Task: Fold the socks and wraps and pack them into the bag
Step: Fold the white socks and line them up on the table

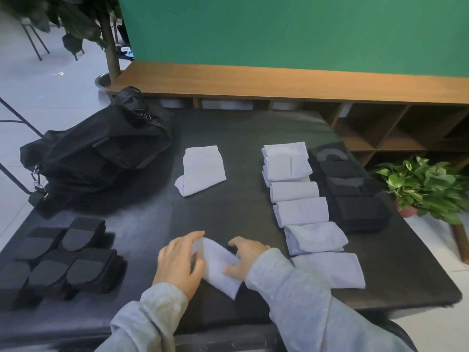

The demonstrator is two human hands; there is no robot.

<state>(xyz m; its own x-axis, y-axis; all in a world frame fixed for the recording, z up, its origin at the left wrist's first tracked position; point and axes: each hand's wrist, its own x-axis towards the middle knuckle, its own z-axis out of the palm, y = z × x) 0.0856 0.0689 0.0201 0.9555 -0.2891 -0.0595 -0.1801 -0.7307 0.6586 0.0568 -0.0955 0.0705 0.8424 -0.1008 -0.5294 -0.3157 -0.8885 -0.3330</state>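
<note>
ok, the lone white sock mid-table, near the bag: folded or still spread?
Folded. The lone white sock lies doubled into a compact rectangle, layered edges showing at its near-left corner, apart from the black bag. Neither hand touches it.

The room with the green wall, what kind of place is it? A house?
Probably an office or studio, not a house: a plain green wall, a long wooden cubby shelf, and potted plants on a pale tiled floor. Hard to be sure.

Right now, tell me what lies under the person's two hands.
A folded white sock lies on the black table, gripped by the left hand and right hand. Its edges beneath the palms are hidden.
</note>
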